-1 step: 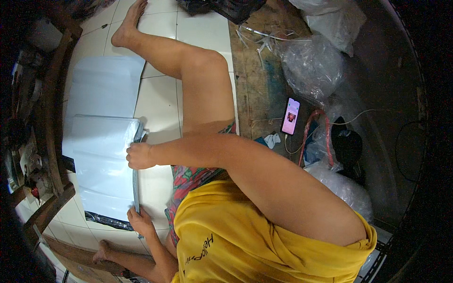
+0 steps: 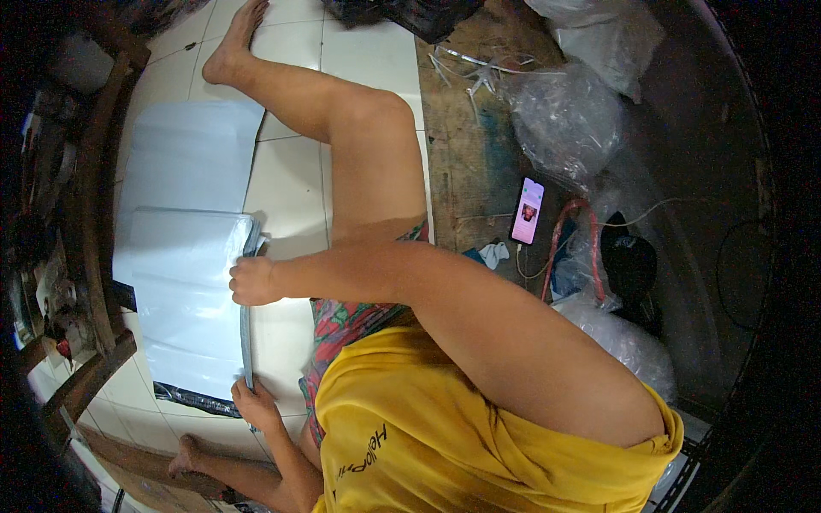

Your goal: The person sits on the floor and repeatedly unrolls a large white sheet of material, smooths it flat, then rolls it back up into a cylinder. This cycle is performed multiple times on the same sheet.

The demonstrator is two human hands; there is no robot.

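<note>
A stack of pale grey plastic sheets, looking like mailer bags point(image 2: 184, 299), lies on the tiled floor to my left. Its right edge shows a thick, darker grey side. My right hand point(image 2: 254, 282) is closed over that edge near its upper part, fingers curled onto the top surface. Lower on the same edge, my left hand point(image 2: 255, 405) pinches the corner area; its fingertips are partly hidden. Another pale grey sheet point(image 2: 192, 154) extends from beneath the stack toward the far side. Black plastic point(image 2: 197, 400) shows under the stack's near end.
Wooden furniture framing point(image 2: 107, 256) borders the left. My bent leg point(image 2: 368, 145) stands beyond my right arm. On cardboard point(image 2: 466, 171) to the right lie a lit phone point(image 2: 527, 211) with a cable, clear plastic bags point(image 2: 569, 124) and a red curved handle point(image 2: 594, 248).
</note>
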